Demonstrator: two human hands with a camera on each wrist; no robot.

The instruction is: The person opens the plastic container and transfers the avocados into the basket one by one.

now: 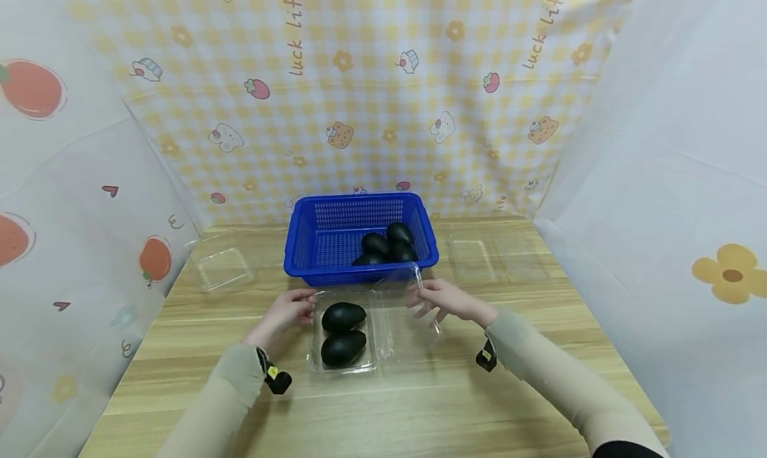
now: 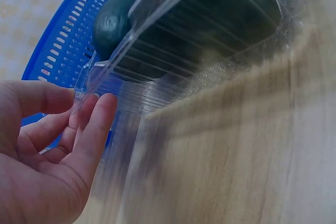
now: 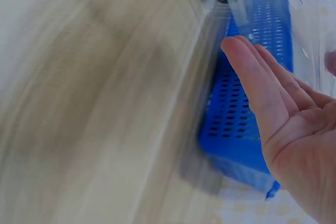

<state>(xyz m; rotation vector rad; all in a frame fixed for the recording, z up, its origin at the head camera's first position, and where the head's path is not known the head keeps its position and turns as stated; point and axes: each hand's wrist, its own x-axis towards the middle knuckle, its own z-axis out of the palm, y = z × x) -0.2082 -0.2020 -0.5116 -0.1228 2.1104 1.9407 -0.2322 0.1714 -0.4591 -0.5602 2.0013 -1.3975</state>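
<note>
A clear clamshell container [image 1: 313, 359] lies on the wooden table [image 1: 383, 405] with its lid [image 1: 410, 328] swung open to the right. Two dark avocados [image 1: 343, 317] [image 1: 343, 349] fill its left half. My left hand [image 1: 293, 308] touches the container's far left corner with relaxed fingers [image 2: 100, 116]; the plastic edge [image 2: 86, 80] sits between thumb and fingertips. With straight fingers [image 3: 257, 82], my right hand [image 1: 434, 298] touches the far edge of the lid. Just behind stands a blue basket [image 1: 359, 200] [image 2: 58, 45] [image 3: 236, 124] holding several more avocados [image 1: 386, 245] [image 2: 113, 22].
Two more empty clear containers lie at the back of the table, one to the left [image 1: 218, 268] and one to the right [image 1: 479, 258]. Patterned cloth walls enclose the table on three sides. Both wrist views are motion-blurred.
</note>
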